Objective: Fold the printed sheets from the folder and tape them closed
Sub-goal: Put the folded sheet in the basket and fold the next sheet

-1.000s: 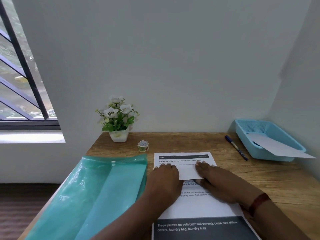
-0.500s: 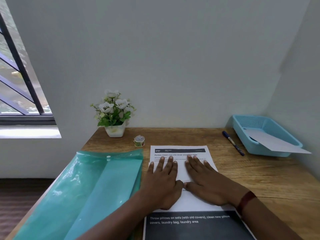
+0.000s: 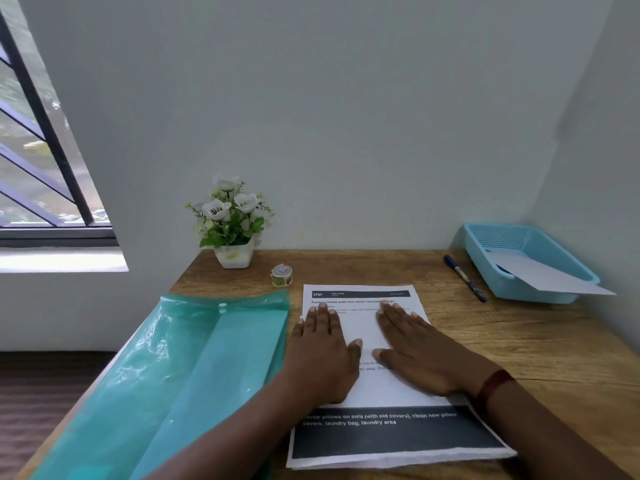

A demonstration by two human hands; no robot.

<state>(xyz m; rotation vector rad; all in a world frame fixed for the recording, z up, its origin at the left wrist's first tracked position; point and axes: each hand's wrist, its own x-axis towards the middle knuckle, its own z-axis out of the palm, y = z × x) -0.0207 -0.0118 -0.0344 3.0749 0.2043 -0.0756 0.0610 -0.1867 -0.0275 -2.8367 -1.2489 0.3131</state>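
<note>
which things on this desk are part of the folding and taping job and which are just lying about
For the job: printed sheets, with left hand and right hand flat on them; green folder; tape roll.
Lying about: potted flowers; pen; blue basket holding a white sheet, possibly job-related.
</note>
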